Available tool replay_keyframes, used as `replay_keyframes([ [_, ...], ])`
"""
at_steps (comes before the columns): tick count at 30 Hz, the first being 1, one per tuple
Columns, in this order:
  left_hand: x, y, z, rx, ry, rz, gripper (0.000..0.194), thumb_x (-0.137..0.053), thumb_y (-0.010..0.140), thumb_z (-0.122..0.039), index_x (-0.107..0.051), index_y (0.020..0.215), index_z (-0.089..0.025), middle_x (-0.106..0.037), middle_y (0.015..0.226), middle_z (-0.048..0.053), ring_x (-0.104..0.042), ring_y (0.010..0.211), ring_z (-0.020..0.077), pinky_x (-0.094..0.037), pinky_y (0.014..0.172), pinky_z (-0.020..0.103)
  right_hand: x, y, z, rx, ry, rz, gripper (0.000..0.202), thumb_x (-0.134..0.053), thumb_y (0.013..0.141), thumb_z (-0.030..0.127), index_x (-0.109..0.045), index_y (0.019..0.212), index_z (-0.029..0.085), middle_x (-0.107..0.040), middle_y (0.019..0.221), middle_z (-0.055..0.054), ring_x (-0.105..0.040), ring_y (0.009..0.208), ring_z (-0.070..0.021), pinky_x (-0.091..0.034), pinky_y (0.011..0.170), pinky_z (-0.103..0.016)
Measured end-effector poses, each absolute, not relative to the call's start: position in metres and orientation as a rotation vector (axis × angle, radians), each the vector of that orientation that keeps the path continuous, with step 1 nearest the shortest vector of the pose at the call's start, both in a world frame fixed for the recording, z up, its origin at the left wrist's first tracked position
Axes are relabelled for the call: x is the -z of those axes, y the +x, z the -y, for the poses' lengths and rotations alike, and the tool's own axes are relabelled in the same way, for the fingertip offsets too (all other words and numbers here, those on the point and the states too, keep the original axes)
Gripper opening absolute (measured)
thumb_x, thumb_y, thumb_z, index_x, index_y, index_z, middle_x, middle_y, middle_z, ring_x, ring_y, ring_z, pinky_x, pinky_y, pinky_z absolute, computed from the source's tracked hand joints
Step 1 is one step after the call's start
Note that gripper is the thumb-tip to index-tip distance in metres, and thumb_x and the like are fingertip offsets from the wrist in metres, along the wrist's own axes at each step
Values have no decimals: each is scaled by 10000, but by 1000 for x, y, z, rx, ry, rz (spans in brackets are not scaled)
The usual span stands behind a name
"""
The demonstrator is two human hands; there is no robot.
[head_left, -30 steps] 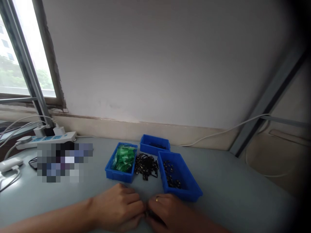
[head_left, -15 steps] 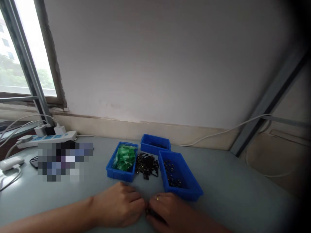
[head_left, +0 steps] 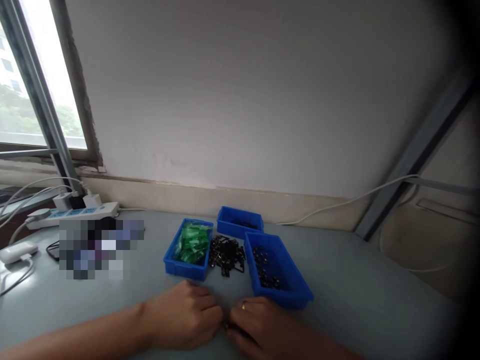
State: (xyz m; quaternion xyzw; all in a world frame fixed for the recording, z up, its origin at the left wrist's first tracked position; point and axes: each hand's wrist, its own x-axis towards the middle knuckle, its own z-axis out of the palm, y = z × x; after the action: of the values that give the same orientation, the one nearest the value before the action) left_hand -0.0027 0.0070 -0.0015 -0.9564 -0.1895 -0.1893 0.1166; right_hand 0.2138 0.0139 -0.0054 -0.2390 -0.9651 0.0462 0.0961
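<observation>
My left hand [head_left: 191,316] and my right hand [head_left: 255,322] meet knuckle to knuckle low over the grey table, both with curled fingers. A small dark metallic piece [head_left: 226,325] shows between the fingertips, too small and covered to name. Which hand bears it is hard to see, as the fingers hide most of it. A gold ring [head_left: 243,306] is on a right finger. Beyond my hands lies a loose pile of small dark metal parts [head_left: 227,255]. The blue bin [head_left: 302,300] just past my right hand holds small round dark metal parts [head_left: 268,280].
A blue bin [head_left: 185,272] left of the pile holds green plastic packets [head_left: 193,242]. Behind stands another blue bin [head_left: 240,230] with dark parts. A power strip [head_left: 75,214] with plugs, a white charger [head_left: 17,252] and a pixelated patch lie left. A cable [head_left: 330,207] runs along the wall.
Both hands stay in almost the same place, with fingers closed and together. The bins and the pile have not moved.
</observation>
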Motion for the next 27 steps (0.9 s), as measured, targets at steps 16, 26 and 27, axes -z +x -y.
replay_keyframes([
  [16,0,-4,-7,477,-2858,615,214,-345,924,-124,-481,768,-178,-566,657,9,-502,561,167,-349,486,306,7,213,-15,-103,-640,2889,122,-488,876,171,-566,783,170,-638,718,-29,-585,663,-144,-367,592,-251],
  [26,-1,-4,-7,463,-2861,631,217,-342,946,-152,-473,776,-184,-558,650,0,-503,558,160,-365,492,293,8,214,-13,-91,-659,2877,115,-499,876,176,-580,795,177,-640,716,-10,-594,670,-144,-382,605,-257],
  [27,-1,-4,-7,463,-2864,629,222,-337,948,-155,-470,773,-185,-559,649,0,-503,557,160,-365,490,292,7,214,-13,-96,-662,2873,110,-502,876,174,-579,799,177,-639,718,-8,-596,673,-143,-384,611,-257],
])
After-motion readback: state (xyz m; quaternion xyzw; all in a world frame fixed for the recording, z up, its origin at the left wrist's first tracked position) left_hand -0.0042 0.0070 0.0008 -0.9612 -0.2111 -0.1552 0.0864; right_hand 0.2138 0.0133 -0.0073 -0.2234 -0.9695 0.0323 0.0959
